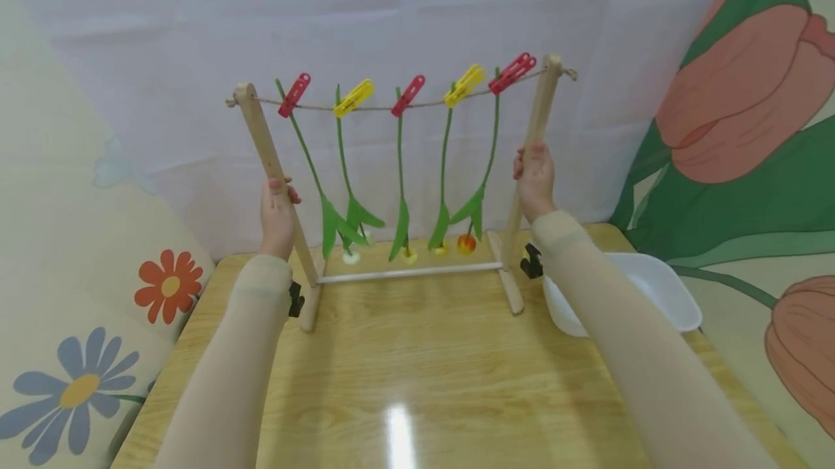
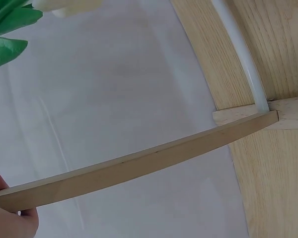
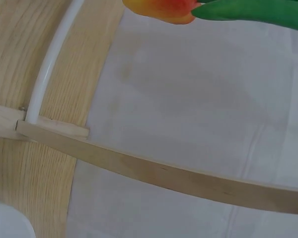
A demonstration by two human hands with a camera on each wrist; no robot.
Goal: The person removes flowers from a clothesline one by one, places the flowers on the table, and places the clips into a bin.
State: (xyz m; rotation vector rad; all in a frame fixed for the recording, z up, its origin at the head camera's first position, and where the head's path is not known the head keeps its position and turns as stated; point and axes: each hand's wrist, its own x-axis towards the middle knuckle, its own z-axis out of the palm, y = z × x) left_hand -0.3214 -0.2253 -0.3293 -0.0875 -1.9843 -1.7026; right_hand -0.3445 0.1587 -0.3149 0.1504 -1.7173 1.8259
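A wooden frame with two upright posts stands on the table, a white rod (image 1: pixel 411 272) joining them low down. My left hand (image 1: pixel 277 219) grips the left post (image 1: pixel 259 132) around mid-height; the left wrist view shows fingers and thumb on either side of that post (image 2: pixel 139 164). My right hand (image 1: pixel 538 183) holds the right post (image 1: pixel 543 108) a little higher up. Between the post tops runs a twine (image 1: pixel 430 104). Several artificial tulips hang head-down from it, clipped by red clothespins (image 1: pixel 408 96) and yellow clothespins (image 1: pixel 354 98). An orange-red tulip bloom (image 1: pixel 466 244) hangs nearest the right post.
A white plastic basin (image 1: pixel 652 288) sits at the table's right side, partly behind my right forearm. The wooden table (image 1: pixel 404 353) reaches back to a white cloth (image 1: pixel 417 12). Flower-printed fabric (image 1: pixel 750 92) hangs on both sides.
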